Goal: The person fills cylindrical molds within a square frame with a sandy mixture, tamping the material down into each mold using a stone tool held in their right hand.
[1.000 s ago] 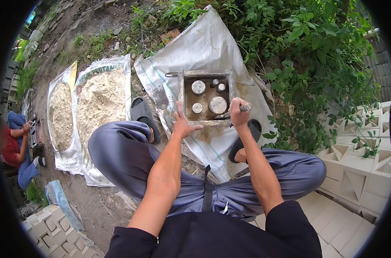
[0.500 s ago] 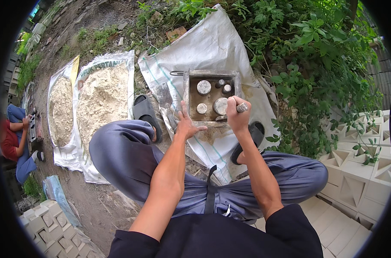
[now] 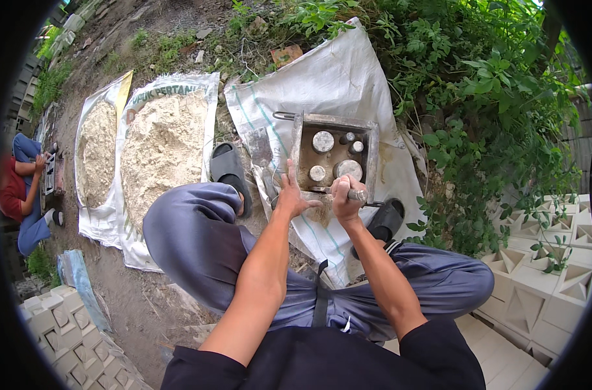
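A square metal mold box (image 3: 372,156) sits on a white woven sack between my feet. Several round grey cylinders stand inside it, among them a large one (image 3: 348,170) near the close right corner and another (image 3: 323,142) at the far left. Brownish powder lies between them. My left hand (image 3: 292,197) rests with fingers spread against the near left corner of the box. At the near wall, my right hand (image 3: 345,199) grips a trowel-like tool (image 3: 357,194) by its round handle. A thin flat part, seemingly its blade, points left along the near edge; my fist hides the rest.
The white sack (image 3: 348,71) spreads beneath the box. Two opened sacks of pale powder (image 3: 162,143) lie to the left. Leafy plants (image 3: 465,130) crowd the right, above stacked pale blocks (image 3: 537,286). Another person (image 3: 23,188) sits at the far left, hands on a similar frame.
My right hand has turned and come down from over the large cylinder to the near wall, with the tool. My left hand stays by the near left corner. The whole view has shifted slightly.
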